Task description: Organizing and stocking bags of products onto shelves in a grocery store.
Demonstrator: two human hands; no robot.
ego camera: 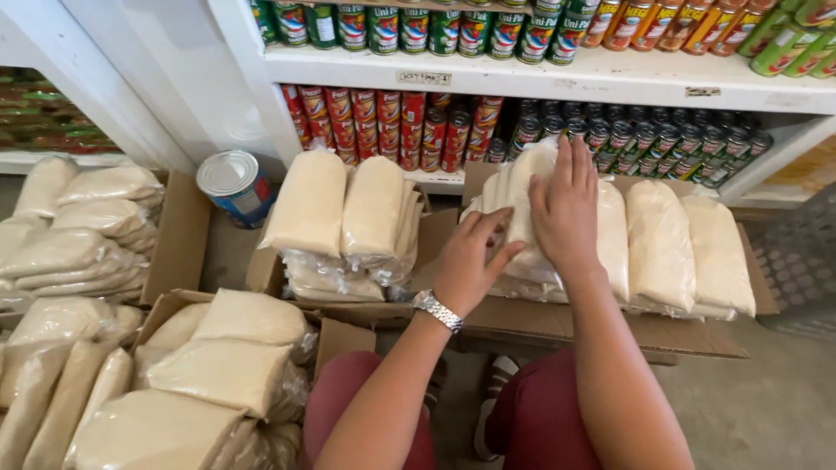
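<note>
My right hand (566, 209) lies flat, fingers spread, on top of a clear plastic bag of pale sugar (522, 196) standing at the left end of a row in a flattened cardboard box (610, 331). My left hand (466, 261), with a silver wristwatch, grips the near side of that same bag, thumb against its front. More bags of sugar (688, 248) stand to the right in the same box.
A second box (270, 270) holds upright bags (340, 213) at centre left. More bags fill boxes at lower left (218, 365) and far left (78, 235). A large tin (235, 184) stands on the floor. White shelves (566, 74) of cans rise behind.
</note>
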